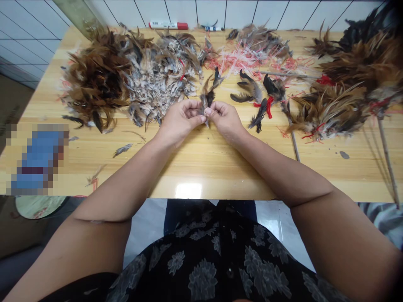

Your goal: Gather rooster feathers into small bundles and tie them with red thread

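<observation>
Both my hands meet over the middle of the wooden table (201, 167). My left hand (180, 121) and my right hand (224, 119) pinch the quill ends of a small bunch of dark and grey feathers (208, 95), which fans upward between them. Fingers of both hands are curled closed around the bunch. Just behind them lies a big pile of brown feathers (94, 79) and a grey-white feather pile (160, 75).
Pink-red string scraps (248, 61) lie at the back centre. Tied feather bundles with red ties (264, 102) sit right of my hands. Finished feather dusters on thin sticks (346, 100) fill the right side. A marker (168, 25) lies by the tiled wall. A blurred blue object (39, 159) rests at left.
</observation>
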`<action>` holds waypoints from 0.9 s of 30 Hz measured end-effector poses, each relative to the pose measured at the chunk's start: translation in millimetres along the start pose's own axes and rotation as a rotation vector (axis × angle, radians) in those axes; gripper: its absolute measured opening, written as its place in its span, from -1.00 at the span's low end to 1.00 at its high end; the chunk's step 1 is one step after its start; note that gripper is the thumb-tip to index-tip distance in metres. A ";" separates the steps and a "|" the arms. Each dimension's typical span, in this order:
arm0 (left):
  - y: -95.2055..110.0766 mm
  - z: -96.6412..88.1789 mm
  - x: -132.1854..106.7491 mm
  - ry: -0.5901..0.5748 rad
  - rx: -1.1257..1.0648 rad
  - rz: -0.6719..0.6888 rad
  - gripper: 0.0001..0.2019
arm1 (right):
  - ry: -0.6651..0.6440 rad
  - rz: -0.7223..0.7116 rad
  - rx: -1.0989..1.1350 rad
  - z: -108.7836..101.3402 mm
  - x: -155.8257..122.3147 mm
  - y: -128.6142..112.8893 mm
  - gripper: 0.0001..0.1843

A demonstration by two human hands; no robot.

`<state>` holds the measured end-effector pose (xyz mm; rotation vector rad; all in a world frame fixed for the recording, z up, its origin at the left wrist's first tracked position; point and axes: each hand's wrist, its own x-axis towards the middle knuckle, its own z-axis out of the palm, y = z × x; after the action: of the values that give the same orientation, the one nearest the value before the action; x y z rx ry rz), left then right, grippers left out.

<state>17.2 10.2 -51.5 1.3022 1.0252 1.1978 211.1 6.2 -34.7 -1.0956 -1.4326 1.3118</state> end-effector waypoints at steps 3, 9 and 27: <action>6.4 -2.1 -1.9 -0.028 -0.057 0.001 -0.59 | 0.025 -0.013 -0.022 -0.3 -0.4 0.7 -0.20; 2.7 -10.3 6.1 0.043 -0.037 0.079 -0.56 | 0.037 -0.021 -0.132 -1.3 -2.8 2.1 -0.42; 17.1 3.3 -2.3 0.116 0.046 0.063 -0.52 | -0.026 -0.007 -0.333 0.6 -3.3 0.6 -0.61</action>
<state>19.3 5.9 -34.6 1.3215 1.1079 1.3167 211.3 2.9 -35.4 -1.2897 -1.7146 1.1096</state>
